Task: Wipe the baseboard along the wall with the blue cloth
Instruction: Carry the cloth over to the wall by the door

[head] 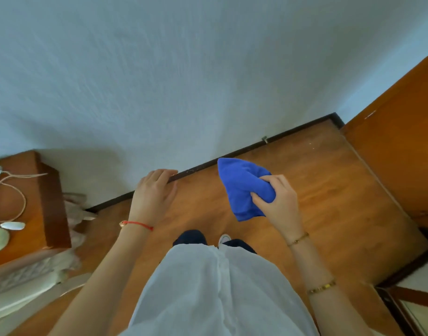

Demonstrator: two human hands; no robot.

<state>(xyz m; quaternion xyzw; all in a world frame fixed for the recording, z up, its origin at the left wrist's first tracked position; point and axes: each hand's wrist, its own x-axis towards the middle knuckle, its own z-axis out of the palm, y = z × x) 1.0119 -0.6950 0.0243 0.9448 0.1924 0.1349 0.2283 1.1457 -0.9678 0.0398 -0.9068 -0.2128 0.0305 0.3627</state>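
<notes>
A dark baseboard (251, 147) runs diagonally along the foot of the pale wall, from lower left up to the corner at the right. My right hand (278, 202) grips a bunched blue cloth (242, 185) above the wooden floor; the cloth's upper tip overlaps the baseboard in this view, and contact cannot be told. My left hand (154, 192) hangs with loosely bent fingers over the baseboard further left, holding nothing.
A wooden bedside table (45, 197) with a charger and cable (4, 190) stands at the left, bedding below it. An open wooden door (402, 151) stands at the right. A small doorstop (265, 139) sticks out from the baseboard. My feet (208, 238) are on the wooden floor.
</notes>
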